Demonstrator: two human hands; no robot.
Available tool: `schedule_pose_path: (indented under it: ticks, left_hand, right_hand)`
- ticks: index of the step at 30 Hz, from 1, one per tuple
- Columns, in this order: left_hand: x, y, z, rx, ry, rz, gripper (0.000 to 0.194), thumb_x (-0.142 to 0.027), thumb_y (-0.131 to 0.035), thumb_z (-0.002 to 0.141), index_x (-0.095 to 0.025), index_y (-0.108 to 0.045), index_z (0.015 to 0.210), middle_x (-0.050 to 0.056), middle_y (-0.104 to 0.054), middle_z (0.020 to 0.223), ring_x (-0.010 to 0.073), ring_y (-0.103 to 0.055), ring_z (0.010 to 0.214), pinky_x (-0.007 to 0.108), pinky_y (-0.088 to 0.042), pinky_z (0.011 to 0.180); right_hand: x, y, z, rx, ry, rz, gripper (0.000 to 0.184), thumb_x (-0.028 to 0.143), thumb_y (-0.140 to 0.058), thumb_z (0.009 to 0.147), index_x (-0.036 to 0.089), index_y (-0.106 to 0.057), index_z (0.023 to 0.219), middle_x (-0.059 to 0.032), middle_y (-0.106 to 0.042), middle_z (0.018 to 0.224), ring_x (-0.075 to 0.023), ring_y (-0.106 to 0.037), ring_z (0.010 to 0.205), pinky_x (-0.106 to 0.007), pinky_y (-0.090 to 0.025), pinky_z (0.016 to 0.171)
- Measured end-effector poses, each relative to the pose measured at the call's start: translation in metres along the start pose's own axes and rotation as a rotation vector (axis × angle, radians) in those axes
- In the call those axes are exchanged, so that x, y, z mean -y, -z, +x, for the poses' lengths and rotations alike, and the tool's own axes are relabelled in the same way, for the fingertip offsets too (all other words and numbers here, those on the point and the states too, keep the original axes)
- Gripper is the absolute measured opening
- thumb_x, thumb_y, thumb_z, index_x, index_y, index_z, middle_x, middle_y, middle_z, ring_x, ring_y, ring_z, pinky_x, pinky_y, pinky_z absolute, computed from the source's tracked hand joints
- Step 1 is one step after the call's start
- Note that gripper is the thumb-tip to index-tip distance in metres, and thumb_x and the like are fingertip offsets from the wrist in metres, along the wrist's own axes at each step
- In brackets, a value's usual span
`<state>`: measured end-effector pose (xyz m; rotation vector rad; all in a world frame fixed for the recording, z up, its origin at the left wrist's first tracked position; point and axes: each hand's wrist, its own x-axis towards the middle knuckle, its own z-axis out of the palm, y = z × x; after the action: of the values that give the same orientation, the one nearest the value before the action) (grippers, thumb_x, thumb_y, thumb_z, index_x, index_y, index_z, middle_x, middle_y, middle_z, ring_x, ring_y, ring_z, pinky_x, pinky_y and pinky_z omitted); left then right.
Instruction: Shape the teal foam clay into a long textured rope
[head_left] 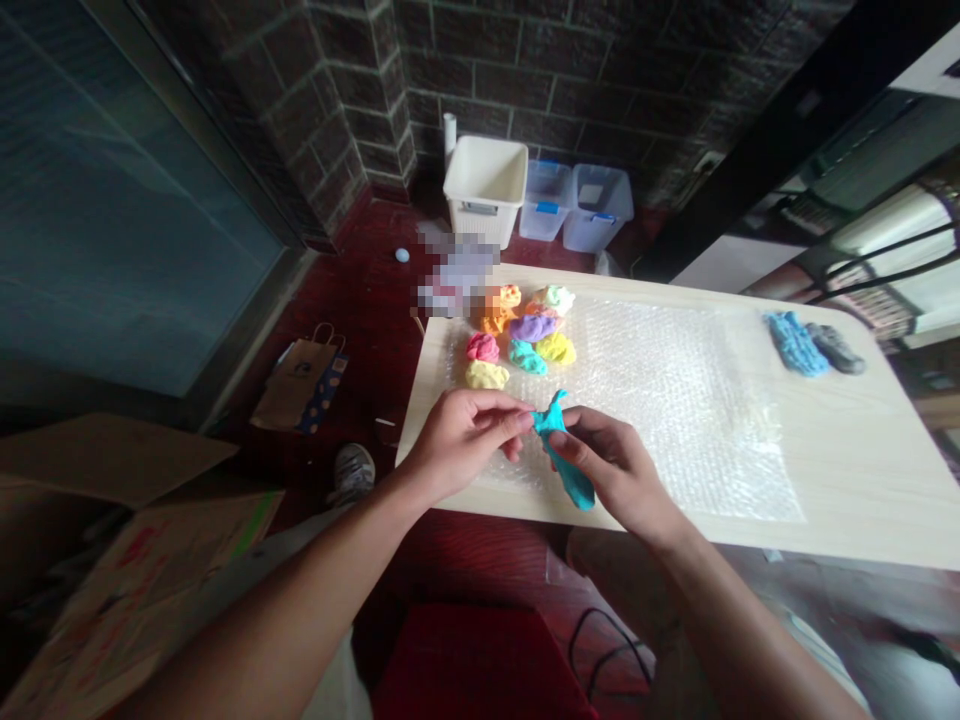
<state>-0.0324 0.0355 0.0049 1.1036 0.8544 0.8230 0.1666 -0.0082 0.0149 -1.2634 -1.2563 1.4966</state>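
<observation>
Both hands work on a soft teal clay-like piece (pixel 574 480), long and drooping, with small pulled-out tips at its top. My left hand (pixel 469 440) pinches its upper left tip between thumb and fingers. Around its middle, my right hand (pixel 611 465) is closed, thumb on top. Just beyond the hands lies a cluster of soft lumps: a pale yellow lump (pixel 487 375), a red-pink lump (pixel 482 347), a teal lump (pixel 528 357), a bright yellow lump (pixel 556 349), a purple lump (pixel 532 327), an orange lump (pixel 495 318) and a pale green lump (pixel 556 297).
Bubble wrap (pixel 675 400) covers part of the wooden table (pixel 862 460). A blue lump (pixel 795 343) and a grey lump (pixel 836 348) sit at the right. Behind stand a white bin (pixel 487 185) and clear boxes (pixel 596 210). Left are paper bags (pixel 296 380) and a cardboard box (pixel 150 560).
</observation>
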Motion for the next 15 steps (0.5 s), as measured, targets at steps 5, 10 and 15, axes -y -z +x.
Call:
schedule_pose_path:
  ticks: [5, 10, 15]
  left_hand:
    - [0.0009, 0.0043, 0.0026, -0.054, -0.027, -0.014, 0.028, -0.036, -0.079, 0.087, -0.009, -0.078, 0.095, 0.002, -0.069, 0.064, 0.01, -0.063, 0.055, 0.021, -0.052, 0.057]
    - [0.0003, 0.0051, 0.004, -0.026, -0.079, -0.045, 0.033, -0.035, -0.08, 0.087, -0.013, -0.076, 0.11, 0.002, -0.071, 0.073, 0.0126, -0.066, 0.06, 0.024, -0.056, 0.059]
    - [0.0048, 0.0074, 0.0056, -0.09, -0.187, 0.075, 0.024, -0.03, -0.079, 0.088, -0.012, -0.079, 0.104, 0.003, -0.071, 0.07, 0.0121, -0.066, 0.063, 0.023, -0.056, 0.064]
  right_hand:
    - [0.0018, -0.0008, 0.0009, 0.079, -0.038, 0.056, 0.032, 0.048, -0.075, 0.092, 0.017, -0.072, 0.094, -0.0039, -0.068, 0.08, -0.0146, -0.06, 0.069, -0.025, -0.049, 0.061]
    - [-0.002, 0.0006, 0.0015, 0.064, -0.042, 0.095, 0.029, 0.045, -0.079, 0.088, 0.017, -0.074, 0.094, -0.005, -0.073, 0.08, -0.0161, -0.066, 0.073, -0.025, -0.053, 0.064]
    - [-0.0027, -0.0028, 0.0027, 0.031, -0.042, 0.134, 0.03, 0.046, -0.078, 0.089, 0.017, -0.075, 0.097, -0.0058, -0.074, 0.082, -0.0173, -0.07, 0.071, -0.026, -0.057, 0.063]
